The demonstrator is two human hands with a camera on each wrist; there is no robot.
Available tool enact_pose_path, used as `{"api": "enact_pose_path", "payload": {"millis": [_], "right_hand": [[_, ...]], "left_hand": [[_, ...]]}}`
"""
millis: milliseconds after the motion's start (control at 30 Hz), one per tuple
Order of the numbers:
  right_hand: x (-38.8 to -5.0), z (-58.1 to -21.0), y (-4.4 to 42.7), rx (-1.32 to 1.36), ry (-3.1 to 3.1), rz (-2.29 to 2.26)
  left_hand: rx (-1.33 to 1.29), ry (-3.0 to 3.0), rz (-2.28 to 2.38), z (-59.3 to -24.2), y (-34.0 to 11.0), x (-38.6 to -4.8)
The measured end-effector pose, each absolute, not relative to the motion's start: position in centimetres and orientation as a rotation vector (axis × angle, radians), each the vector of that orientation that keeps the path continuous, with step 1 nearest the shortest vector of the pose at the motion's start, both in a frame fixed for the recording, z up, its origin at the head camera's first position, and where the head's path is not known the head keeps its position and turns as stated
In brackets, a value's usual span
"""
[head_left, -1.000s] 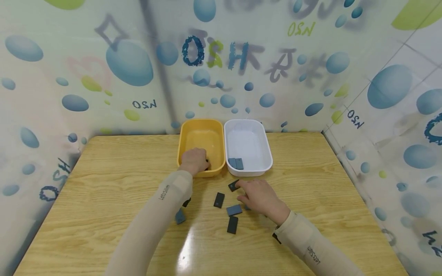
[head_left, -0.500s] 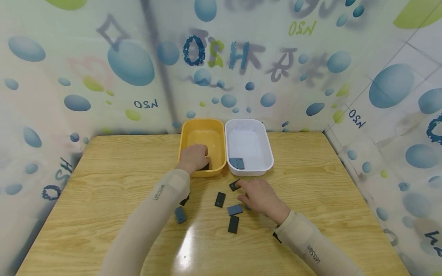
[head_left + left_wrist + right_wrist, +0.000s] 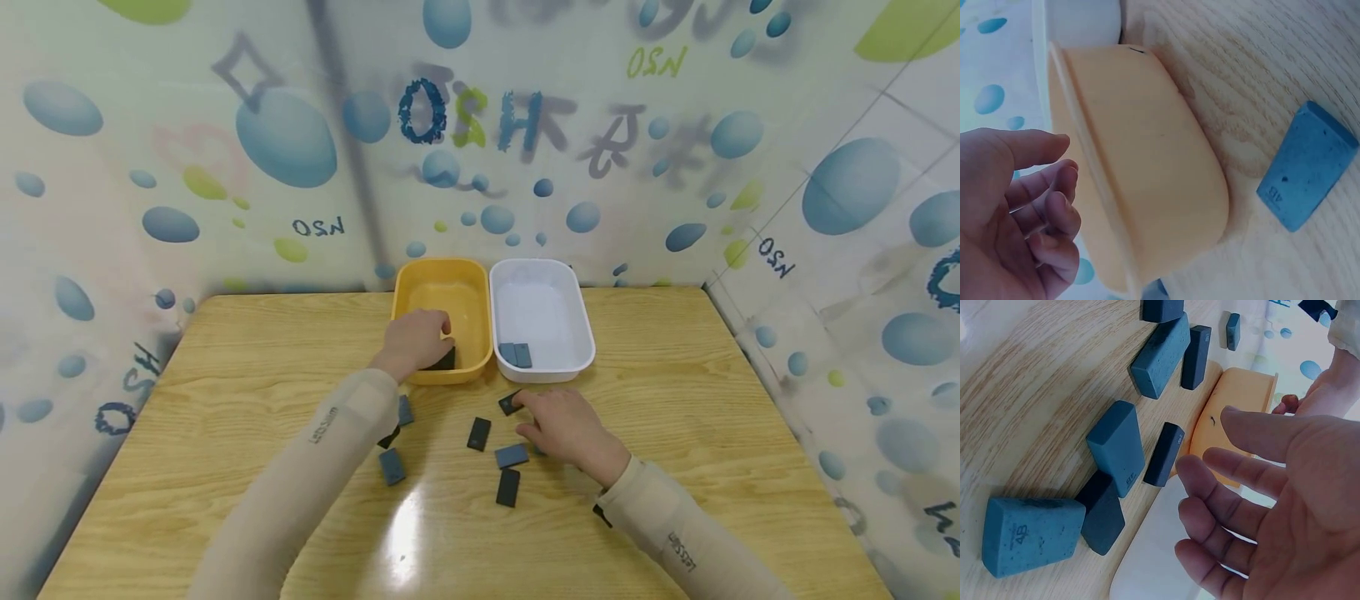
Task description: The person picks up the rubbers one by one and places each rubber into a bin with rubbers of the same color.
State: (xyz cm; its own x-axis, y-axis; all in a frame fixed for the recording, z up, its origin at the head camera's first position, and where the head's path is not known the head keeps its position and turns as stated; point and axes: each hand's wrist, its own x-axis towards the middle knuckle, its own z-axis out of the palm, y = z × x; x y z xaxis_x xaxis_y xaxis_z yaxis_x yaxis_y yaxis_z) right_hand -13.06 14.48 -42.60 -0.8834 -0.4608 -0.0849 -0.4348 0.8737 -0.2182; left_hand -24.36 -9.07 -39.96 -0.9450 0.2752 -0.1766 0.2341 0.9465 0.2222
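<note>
Both arms stretch over the wooden table (image 3: 187, 433) in pale sleeves, the left sleeve (image 3: 300, 475) and right sleeve (image 3: 686, 533) each printed LetsSlim. In front of the yellow bin (image 3: 468, 304) I see a dark block (image 3: 507, 488), then a blue block (image 3: 512, 456), then a second dark block (image 3: 478, 434). I can read 4B on a blue-green block (image 3: 1032, 537) out there, and on another blue-green block (image 3: 1307, 167) just beside the yellow bin. The right hand (image 3: 562, 427) is palm down off the yellow bin's front right corner, fingers loosely bent and holding nothing; its index overlaps a third dark block (image 3: 507, 404), though I can't tell if they touch. The left hand (image 3: 415, 340) hangs over the yellow bin's left half, empty, thumb apart from half-curled fingers, with something dark (image 3: 446, 361) inside below it. Right of the yellow bin, the white bin (image 3: 543, 377) holds two blue blocks (image 3: 514, 355). Behind, the wall (image 3: 502, 179) carries H2O, running backwards.
</note>
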Motion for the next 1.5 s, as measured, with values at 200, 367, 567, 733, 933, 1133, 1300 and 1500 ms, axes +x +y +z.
{"api": "enact_pose_path", "payload": {"millis": [200,367,567,733,933,1133,1300,1500], "right_hand": [[-13.1,-42.6,14.5,-0.7,2.91,-0.289],[-13.0,-42.5,14.5,-0.69,2.902,-0.299],[-13.0,-42.5,14.5,-0.691,2.899,-0.315],[-12.9,-42.6,14.6,-0.691,2.901,-0.319],[-12.9,-42.6,14.7,-0.697,2.903,-0.321],[-12.9,-42.7,14.8,-0.693,2.9,-0.327],[-12.9,-42.7,14.8,-0.695,2.907,-0.32],[-12.9,-42.8,14.9,-0.705,2.912,-0.318]], "left_hand": [[0.433,2.903,0.317,-39.1,-9.4,-23.6],[0.486,2.912,0.328,-38.4,-9.5,-22.8],[0.556,2.942,0.293,-38.1,-9.4,-21.8],[0.606,2.946,0.308,-37.6,-9.4,-20.8],[0.618,2.949,0.326,-37.1,-9.7,-19.9],[0.618,2.946,0.321,-37.2,-10.6,-19.3],[0.666,2.966,0.365,-37.4,-11.4,-18.6],[0.692,2.964,0.39,-37.7,-11.9,-17.7]]}}
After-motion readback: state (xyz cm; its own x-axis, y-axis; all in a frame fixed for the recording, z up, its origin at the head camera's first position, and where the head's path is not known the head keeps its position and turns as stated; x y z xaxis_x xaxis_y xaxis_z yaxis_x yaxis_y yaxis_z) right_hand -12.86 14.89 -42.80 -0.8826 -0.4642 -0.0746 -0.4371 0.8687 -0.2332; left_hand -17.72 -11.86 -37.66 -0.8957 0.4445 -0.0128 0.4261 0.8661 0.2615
